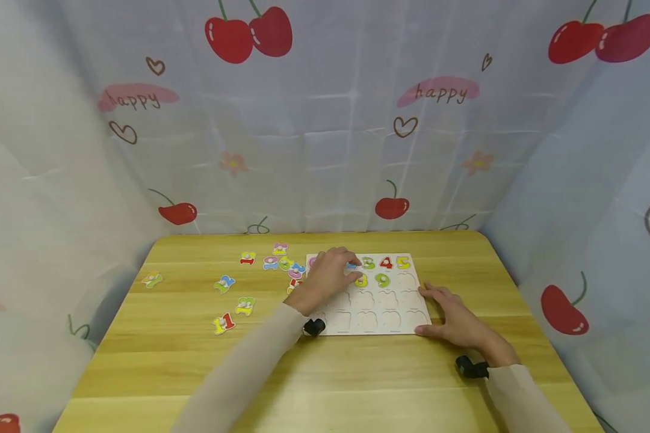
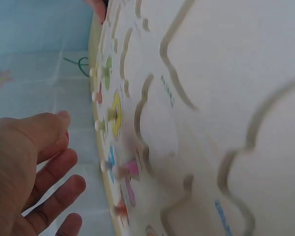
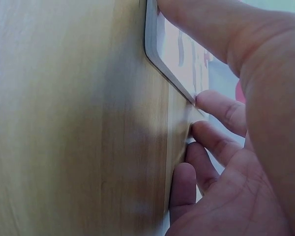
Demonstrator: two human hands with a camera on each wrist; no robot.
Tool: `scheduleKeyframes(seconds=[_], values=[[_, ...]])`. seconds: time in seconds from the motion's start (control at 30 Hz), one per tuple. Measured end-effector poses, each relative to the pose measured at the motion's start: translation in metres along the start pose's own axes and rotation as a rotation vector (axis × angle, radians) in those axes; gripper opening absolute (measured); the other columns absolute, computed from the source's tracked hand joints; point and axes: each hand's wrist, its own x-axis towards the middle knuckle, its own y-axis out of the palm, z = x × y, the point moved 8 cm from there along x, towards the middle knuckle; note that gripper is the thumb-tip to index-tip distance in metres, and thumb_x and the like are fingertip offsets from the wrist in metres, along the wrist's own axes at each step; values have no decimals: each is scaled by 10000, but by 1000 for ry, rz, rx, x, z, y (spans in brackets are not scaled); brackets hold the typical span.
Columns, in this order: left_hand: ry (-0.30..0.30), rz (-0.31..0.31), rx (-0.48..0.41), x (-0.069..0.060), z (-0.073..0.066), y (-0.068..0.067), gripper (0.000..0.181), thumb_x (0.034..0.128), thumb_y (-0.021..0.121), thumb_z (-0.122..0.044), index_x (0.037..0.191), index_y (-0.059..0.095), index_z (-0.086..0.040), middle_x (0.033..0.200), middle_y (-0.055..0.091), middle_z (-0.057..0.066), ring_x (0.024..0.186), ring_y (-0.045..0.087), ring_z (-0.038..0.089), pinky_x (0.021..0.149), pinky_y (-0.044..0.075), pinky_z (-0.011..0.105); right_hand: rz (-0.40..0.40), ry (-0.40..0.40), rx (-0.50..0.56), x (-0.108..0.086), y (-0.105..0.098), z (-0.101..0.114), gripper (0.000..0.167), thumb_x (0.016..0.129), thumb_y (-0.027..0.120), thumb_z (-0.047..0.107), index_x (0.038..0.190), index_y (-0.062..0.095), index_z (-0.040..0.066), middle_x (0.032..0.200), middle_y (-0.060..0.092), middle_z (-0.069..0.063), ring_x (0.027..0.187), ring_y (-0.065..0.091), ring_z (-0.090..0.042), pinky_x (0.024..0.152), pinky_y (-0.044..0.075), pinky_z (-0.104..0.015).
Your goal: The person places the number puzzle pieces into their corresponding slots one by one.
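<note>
A white wooden number puzzle board [image 1: 376,319] lies on the table, with outlined recesses. In its upper rows sit knobbed number pieces, among them a green 3 [image 1: 368,263], a red 4 [image 1: 386,263], a yellow 5 [image 1: 403,262] and a green 9 [image 1: 382,280]. My left hand [image 1: 327,276] hovers over the board's left part, hiding some pieces; the left wrist view shows its fingers [image 2: 56,167] apart from the board, loosely bent, with nothing visible between them. My right hand [image 1: 455,322] rests at the board's right edge, thumb [image 3: 201,17] on the near corner and forefinger touching the side.
Several loose number pieces lie left of the board, including a red-and-yellow 11 [image 1: 224,323], a yellow-green piece [image 1: 245,306], a blue piece [image 1: 224,284] and an orange-and-green piece [image 1: 152,279] farthest left. A cherry-print curtain [image 1: 314,180] surrounds the wooden table [image 1: 352,385].
</note>
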Motion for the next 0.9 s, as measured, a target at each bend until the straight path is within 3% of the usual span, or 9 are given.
scheduleKeyframes(seconds=[0.23,0.5,0.7,0.9], values=[[-103,-120,-31,-17,52,-41,233,1082,864,-294,1259,866,-142,1268,841,43,1171,757,290,1085,587,524,-3,-9,-8,0,-2,0,1011,929,1006,423,1705,523,-8,1836,370,-351,1592,421,-632,1260,400,-850],[-230,-190,-6,-43,118,-72,280,1068,876,-290,1301,846,-137,1306,848,77,1216,774,322,1136,559,570,6,5,-3,-1,-1,-1,1018,937,997,431,1714,512,-13,1840,361,-352,1607,406,-634,1273,390,-847],[-333,-221,-6,-60,156,-87,329,1044,907,-291,1304,853,-97,1274,827,129,1181,780,364,1123,543,631,1,-5,-8,0,-2,-1,1011,933,1002,422,1707,519,-12,1837,365,-355,1592,417,-638,1263,396,-850],[-419,-179,-25,-71,181,-89,401,1033,917,-343,1313,835,-69,1264,790,169,1192,746,394,1132,536,640,11,7,4,1,1,-3,1015,945,986,453,1717,509,-1,1849,345,-347,1608,392,-630,1281,370,-857]])
